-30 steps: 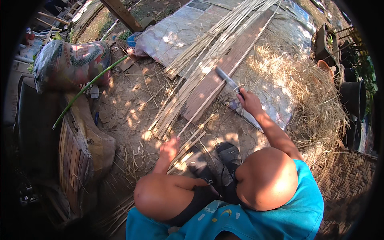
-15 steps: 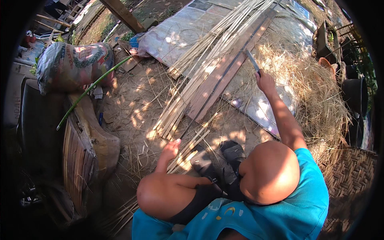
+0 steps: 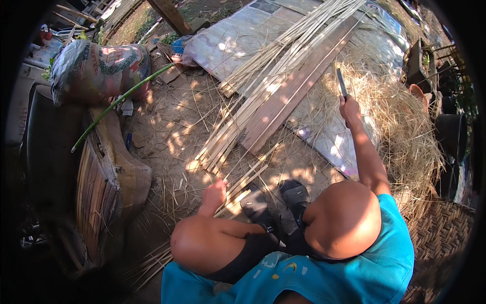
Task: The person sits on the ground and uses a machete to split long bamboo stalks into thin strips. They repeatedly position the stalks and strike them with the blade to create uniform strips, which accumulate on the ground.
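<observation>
My right hand [image 3: 350,110] is closed round the dark handle of a knife [image 3: 341,80], whose blade points up and away over the pile of fine shavings. Near my left knee, my left hand [image 3: 215,194] is closed on the near end of a long thin bamboo strip [image 3: 284,108]. That strip runs away from me along a brown wooden board [image 3: 299,90], its pale side up. The blade is apart from the strip. Left of the board lies a bundle of pale split strips [image 3: 253,119]. Several shorter strips [image 3: 245,182] lie beside my left hand.
A heap of straw-like shavings [image 3: 405,126] covers the right side. Sheeting [image 3: 228,48] lies under the bundle's far part. On the left are a stuffed sack [image 3: 101,71], a green stalk [image 3: 119,101] and a wooden block [image 3: 129,175]. A woven mat [image 3: 440,238] lies at lower right.
My right hand and the knife have moved right, away from the board, and the blade has swung more upright. The strip on the board showed a dark side; now it shows a pale one.
</observation>
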### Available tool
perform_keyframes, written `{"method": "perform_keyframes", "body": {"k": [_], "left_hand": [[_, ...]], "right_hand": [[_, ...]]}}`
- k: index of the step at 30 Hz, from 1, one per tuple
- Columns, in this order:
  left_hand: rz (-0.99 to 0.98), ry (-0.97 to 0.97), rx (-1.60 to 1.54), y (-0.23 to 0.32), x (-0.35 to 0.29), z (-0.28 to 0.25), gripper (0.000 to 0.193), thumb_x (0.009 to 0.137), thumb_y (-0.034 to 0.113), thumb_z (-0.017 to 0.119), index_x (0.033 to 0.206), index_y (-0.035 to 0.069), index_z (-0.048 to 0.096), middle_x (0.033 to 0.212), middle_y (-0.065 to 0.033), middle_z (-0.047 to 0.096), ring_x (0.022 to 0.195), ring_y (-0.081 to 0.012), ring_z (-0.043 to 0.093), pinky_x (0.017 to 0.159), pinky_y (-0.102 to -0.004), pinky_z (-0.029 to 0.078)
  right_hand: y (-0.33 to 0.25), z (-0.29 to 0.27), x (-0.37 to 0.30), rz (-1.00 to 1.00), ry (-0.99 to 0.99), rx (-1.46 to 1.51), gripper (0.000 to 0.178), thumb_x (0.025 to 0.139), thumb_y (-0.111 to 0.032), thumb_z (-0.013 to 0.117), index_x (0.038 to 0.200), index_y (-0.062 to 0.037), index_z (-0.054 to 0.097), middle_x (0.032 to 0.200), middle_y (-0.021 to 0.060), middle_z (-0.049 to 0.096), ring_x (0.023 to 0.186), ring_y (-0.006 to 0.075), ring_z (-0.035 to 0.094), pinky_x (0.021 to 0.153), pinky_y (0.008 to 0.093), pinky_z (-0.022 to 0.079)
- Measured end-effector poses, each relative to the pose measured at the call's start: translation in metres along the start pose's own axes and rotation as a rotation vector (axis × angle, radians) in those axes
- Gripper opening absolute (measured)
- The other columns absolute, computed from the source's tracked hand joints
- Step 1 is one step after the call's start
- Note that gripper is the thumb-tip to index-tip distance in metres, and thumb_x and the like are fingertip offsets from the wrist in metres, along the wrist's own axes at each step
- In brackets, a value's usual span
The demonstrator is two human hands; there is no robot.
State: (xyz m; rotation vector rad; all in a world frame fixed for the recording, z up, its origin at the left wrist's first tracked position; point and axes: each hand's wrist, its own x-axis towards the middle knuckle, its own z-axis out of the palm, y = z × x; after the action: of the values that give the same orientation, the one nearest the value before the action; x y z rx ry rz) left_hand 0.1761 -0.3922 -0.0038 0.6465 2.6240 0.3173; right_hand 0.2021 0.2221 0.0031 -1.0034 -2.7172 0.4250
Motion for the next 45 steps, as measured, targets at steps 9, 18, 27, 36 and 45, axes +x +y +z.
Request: {"method": "perform_keyframes", "body": {"k": [9, 18, 27, 36, 45], "left_hand": [[-0.146, -0.119, -0.398, -0.100, -0.086, -0.027, 0.046, 0.105, 0.040, 0.054, 0.084, 0.000, 0.065, 0.067, -0.0125, 0.062, 0.061, -0.0232, 0.061, 0.060, -0.0410, 0.047], [-0.267, -0.089, -0.512, -0.059, -0.060, -0.039, 0.051, 0.104, 0.046, 0.055, 0.088, 0.000, 0.070, 0.065, -0.0039, 0.061, 0.059, -0.0113, 0.052, 0.056, -0.0304, 0.043], [-0.256, -0.143, -0.715, -0.054, -0.024, -0.039, 0.053, 0.105, 0.046, 0.051, 0.082, 0.000, 0.065, 0.069, -0.0072, 0.061, 0.063, -0.0140, 0.051, 0.061, -0.0343, 0.045], [-0.106, -0.046, -0.483, -0.081, -0.023, -0.024, 0.042, 0.103, 0.038, 0.055, 0.088, -0.001, 0.063, 0.074, -0.0183, 0.065, 0.067, -0.0313, 0.061, 0.065, -0.0420, 0.048], [-0.120, -0.097, -0.067, -0.044, -0.027, -0.011, 0.045, 0.108, 0.041, 0.037, 0.102, 0.004, 0.060, 0.089, -0.0286, 0.066, 0.089, -0.0500, 0.064, 0.074, -0.0549, 0.048]], "right_hand": [[-0.162, 0.034, -0.169, -0.574, -0.459, 0.199, 0.039, 0.105, -0.041, 0.051, 0.132, -0.0130, 0.055, 0.091, 0.0252, 0.066, 0.075, 0.0436, 0.068, 0.069, 0.0527, 0.056], [-0.143, 0.050, -0.150, -0.714, -0.378, 0.214, 0.042, 0.103, -0.043, 0.055, 0.137, -0.0189, 0.054, 0.097, 0.0204, 0.067, 0.077, 0.0419, 0.068, 0.071, 0.0510, 0.055], [-0.132, 0.052, -0.112, -0.506, -0.320, 0.258, 0.038, 0.105, -0.043, 0.050, 0.129, -0.0152, 0.058, 0.089, 0.0193, 0.068, 0.080, 0.0436, 0.068, 0.076, 0.0522, 0.055], [-0.055, 0.008, -0.065, -0.162, -0.086, 0.224, 0.034, 0.104, -0.035, 0.053, 0.119, -0.0072, 0.064, 0.076, 0.0255, 0.069, 0.073, 0.0474, 0.068, 0.071, 0.0559, 0.054], [-0.039, 0.016, -0.043, -0.088, -0.082, 0.101, 0.035, 0.105, -0.041, 0.050, 0.117, -0.0103, 0.063, 0.084, 0.0219, 0.070, 0.079, 0.0445, 0.070, 0.072, 0.0560, 0.055]]}}
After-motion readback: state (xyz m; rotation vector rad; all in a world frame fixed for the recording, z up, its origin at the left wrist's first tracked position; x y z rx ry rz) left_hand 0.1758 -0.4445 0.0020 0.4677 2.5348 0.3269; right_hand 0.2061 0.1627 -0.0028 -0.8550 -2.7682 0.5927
